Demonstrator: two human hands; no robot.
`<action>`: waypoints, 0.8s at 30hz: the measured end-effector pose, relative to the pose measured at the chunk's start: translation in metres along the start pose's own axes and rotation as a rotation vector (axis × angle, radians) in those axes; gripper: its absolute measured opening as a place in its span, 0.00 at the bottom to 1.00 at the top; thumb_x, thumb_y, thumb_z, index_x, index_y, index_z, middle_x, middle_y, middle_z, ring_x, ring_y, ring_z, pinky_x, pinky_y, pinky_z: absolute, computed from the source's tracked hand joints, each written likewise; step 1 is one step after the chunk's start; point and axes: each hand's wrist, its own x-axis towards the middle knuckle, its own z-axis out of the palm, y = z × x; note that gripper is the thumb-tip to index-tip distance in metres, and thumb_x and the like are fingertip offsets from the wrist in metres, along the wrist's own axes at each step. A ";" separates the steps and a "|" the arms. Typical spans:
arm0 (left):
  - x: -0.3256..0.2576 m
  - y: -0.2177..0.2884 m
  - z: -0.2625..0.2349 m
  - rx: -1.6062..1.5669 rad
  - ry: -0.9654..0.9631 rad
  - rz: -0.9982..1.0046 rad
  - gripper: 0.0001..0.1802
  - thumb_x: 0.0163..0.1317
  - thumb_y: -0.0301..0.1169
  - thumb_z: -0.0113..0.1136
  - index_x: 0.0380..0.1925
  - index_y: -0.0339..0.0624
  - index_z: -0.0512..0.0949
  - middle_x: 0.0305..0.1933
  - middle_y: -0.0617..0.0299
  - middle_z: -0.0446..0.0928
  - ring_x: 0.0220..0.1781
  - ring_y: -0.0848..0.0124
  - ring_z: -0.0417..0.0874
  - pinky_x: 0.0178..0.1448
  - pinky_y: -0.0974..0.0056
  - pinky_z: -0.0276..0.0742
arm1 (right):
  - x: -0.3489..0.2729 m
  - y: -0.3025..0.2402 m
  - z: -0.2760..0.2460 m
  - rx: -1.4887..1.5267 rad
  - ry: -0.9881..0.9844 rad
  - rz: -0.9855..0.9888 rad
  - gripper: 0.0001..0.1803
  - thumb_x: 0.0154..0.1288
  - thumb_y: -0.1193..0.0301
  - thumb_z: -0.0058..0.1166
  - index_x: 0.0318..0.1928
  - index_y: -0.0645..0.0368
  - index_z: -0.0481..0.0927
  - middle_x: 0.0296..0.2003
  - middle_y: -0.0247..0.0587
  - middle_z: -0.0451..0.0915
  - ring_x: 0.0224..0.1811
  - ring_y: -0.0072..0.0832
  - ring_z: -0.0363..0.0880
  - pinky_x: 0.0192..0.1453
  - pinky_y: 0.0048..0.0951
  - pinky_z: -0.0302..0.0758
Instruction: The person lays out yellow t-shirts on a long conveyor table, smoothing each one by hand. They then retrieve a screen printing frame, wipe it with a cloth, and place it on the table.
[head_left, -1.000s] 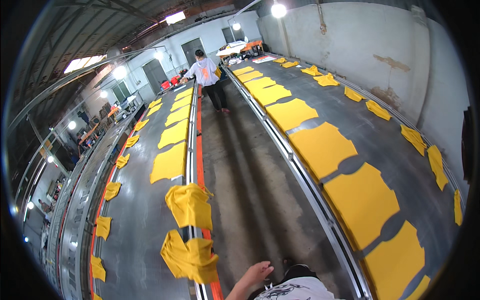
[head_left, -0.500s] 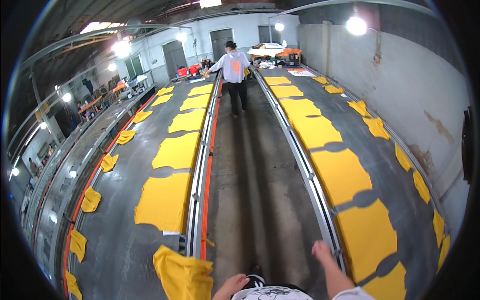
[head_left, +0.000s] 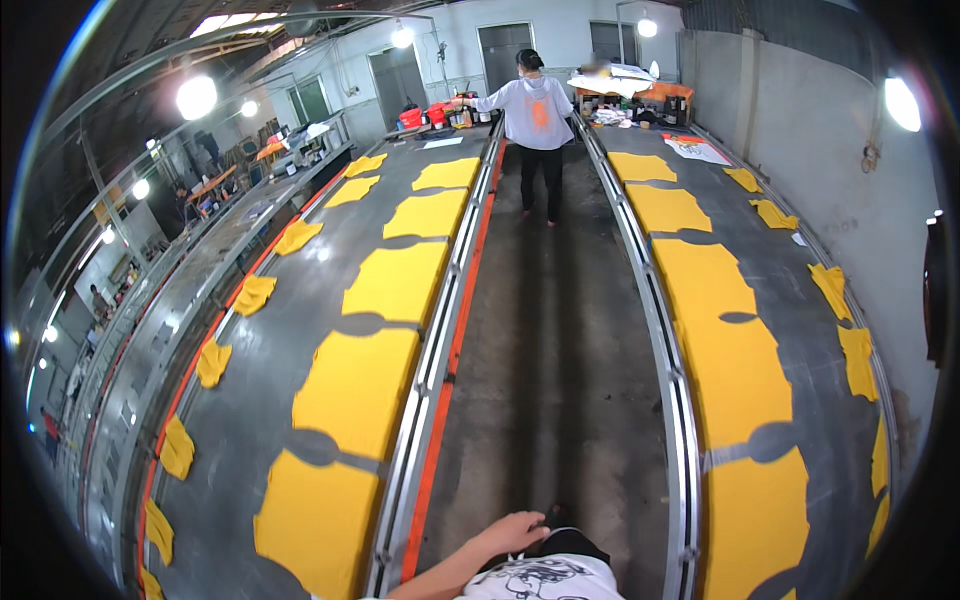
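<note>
The person stands in a concrete aisle [head_left: 560,330] that runs between two long dark counters. Only one hand is visible: the left hand [head_left: 512,532] comes in at the lower edge, just above the person's white printed shirt [head_left: 535,580]. It hangs loosely curled, fingers slightly bent, and it holds nothing and touches no cloth. The right hand is out of view, so its state cannot be told.

Nearest to the left hand is the metal rail [head_left: 425,400] with an orange stripe that edges the left counter [head_left: 250,400]. Just beyond that rail lies a row of flat yellow fabric pieces [head_left: 355,385], shaped like shirt bodies, laid end to end along the counter and away from the person. Smaller folded yellow pieces [head_left: 212,362] lie in a line along the far edge of the same counter.

Across the aisle from the rail, the right counter [head_left: 800,320] carries a matching row of flat yellow panels [head_left: 735,370], with small yellow pieces [head_left: 858,360] near the wall side.

At the far end of the aisle another person [head_left: 535,125], in a light top and dark trousers, stands with their back turned and one arm stretched toward the left counter.
</note>
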 end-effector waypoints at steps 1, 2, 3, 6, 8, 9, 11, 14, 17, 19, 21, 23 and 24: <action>0.023 0.000 -0.015 -0.027 -0.032 -0.019 0.31 0.70 0.50 0.56 0.60 0.34 0.75 0.54 0.42 0.81 0.57 0.50 0.82 0.60 0.54 0.78 | 0.042 -0.021 -0.046 -0.034 0.076 -0.056 0.20 0.71 0.58 0.45 0.44 0.59 0.85 0.47 0.57 0.83 0.52 0.55 0.80 0.58 0.50 0.75; 0.045 -0.006 -0.040 -0.109 -0.036 -0.038 0.31 0.70 0.50 0.57 0.60 0.35 0.75 0.55 0.42 0.81 0.58 0.51 0.83 0.60 0.55 0.78 | 0.089 -0.055 -0.087 -0.066 0.177 -0.152 0.20 0.71 0.58 0.45 0.44 0.59 0.85 0.47 0.57 0.83 0.52 0.55 0.79 0.58 0.50 0.75; 0.062 -0.008 -0.060 -0.226 -0.054 -0.066 0.31 0.70 0.50 0.58 0.61 0.35 0.74 0.55 0.43 0.81 0.58 0.52 0.83 0.60 0.56 0.79 | 0.134 -0.080 -0.139 -0.089 0.313 -0.259 0.20 0.71 0.58 0.45 0.44 0.59 0.85 0.48 0.57 0.83 0.52 0.55 0.79 0.59 0.50 0.75; 0.119 -0.055 -0.111 -0.278 0.085 -0.155 0.31 0.69 0.50 0.59 0.61 0.38 0.75 0.55 0.44 0.82 0.57 0.54 0.84 0.59 0.59 0.80 | 0.197 -0.259 -0.378 0.091 0.712 -0.458 0.16 0.71 0.61 0.49 0.38 0.61 0.83 0.29 0.47 0.84 0.33 0.38 0.84 0.40 0.42 0.79; 0.167 -0.062 -0.163 -0.308 0.125 -0.228 0.31 0.69 0.50 0.60 0.61 0.36 0.75 0.55 0.46 0.82 0.56 0.57 0.85 0.59 0.60 0.79 | 0.210 -0.363 -0.519 0.208 0.741 -0.492 0.12 0.72 0.66 0.47 0.39 0.59 0.81 0.25 0.38 0.82 0.28 0.27 0.82 0.35 0.31 0.78; 0.190 -0.062 -0.191 -0.311 0.153 -0.251 0.31 0.69 0.49 0.60 0.62 0.36 0.75 0.55 0.46 0.82 0.56 0.59 0.85 0.59 0.60 0.79 | 0.204 -0.412 -0.576 0.324 0.774 -0.558 0.12 0.73 0.67 0.45 0.39 0.59 0.80 0.24 0.37 0.81 0.29 0.26 0.82 0.36 0.30 0.78; 0.247 -0.073 -0.237 -0.445 0.205 -0.287 0.31 0.69 0.49 0.60 0.62 0.37 0.75 0.54 0.48 0.83 0.56 0.61 0.85 0.59 0.62 0.79 | 0.201 -0.499 -0.650 0.431 0.899 -0.660 0.13 0.74 0.68 0.43 0.36 0.60 0.79 0.23 0.35 0.80 0.26 0.24 0.79 0.33 0.28 0.75; 0.344 -0.095 -0.308 -0.453 0.242 -0.207 0.28 0.69 0.50 0.58 0.55 0.36 0.78 0.49 0.47 0.84 0.50 0.57 0.86 0.55 0.59 0.79 | 0.223 -0.583 -0.683 0.571 0.842 -0.656 0.14 0.74 0.68 0.43 0.33 0.60 0.77 0.22 0.35 0.78 0.24 0.22 0.75 0.30 0.27 0.71; 0.471 -0.118 -0.389 -0.197 0.051 -0.037 0.29 0.70 0.51 0.56 0.55 0.35 0.77 0.49 0.44 0.83 0.52 0.53 0.85 0.56 0.58 0.79 | 0.290 -0.584 -0.642 0.261 0.675 -0.653 0.14 0.68 0.71 0.43 0.26 0.58 0.77 0.23 0.42 0.79 0.28 0.37 0.79 0.36 0.38 0.76; 0.545 -0.079 -0.467 -0.123 0.082 0.136 0.30 0.70 0.51 0.55 0.57 0.35 0.77 0.51 0.42 0.82 0.54 0.48 0.83 0.57 0.53 0.79 | 0.362 -0.507 -0.585 -0.315 0.448 -0.491 0.10 0.67 0.65 0.51 0.36 0.58 0.81 0.37 0.49 0.82 0.43 0.42 0.81 0.53 0.47 0.77; 0.604 -0.066 -0.538 -0.041 0.061 0.172 0.28 0.71 0.50 0.55 0.57 0.37 0.76 0.54 0.44 0.81 0.55 0.52 0.83 0.57 0.54 0.78 | 0.373 -0.511 -0.553 -0.265 0.116 -0.243 0.12 0.68 0.64 0.50 0.38 0.58 0.81 0.38 0.50 0.82 0.45 0.44 0.81 0.54 0.47 0.77; 0.667 -0.052 -0.604 -0.033 0.049 0.183 0.28 0.71 0.50 0.55 0.58 0.37 0.76 0.55 0.44 0.80 0.56 0.52 0.82 0.59 0.54 0.78 | 0.381 -0.533 -0.572 -0.142 0.004 -0.063 0.13 0.69 0.63 0.49 0.40 0.58 0.81 0.40 0.51 0.82 0.47 0.45 0.81 0.55 0.47 0.77; 0.702 -0.051 -0.626 -0.034 0.036 0.199 0.28 0.71 0.50 0.55 0.58 0.38 0.76 0.55 0.44 0.80 0.57 0.52 0.82 0.60 0.55 0.78 | 0.391 -0.548 -0.589 -0.092 -0.013 -0.009 0.14 0.70 0.62 0.48 0.41 0.58 0.81 0.41 0.51 0.82 0.47 0.45 0.80 0.55 0.47 0.77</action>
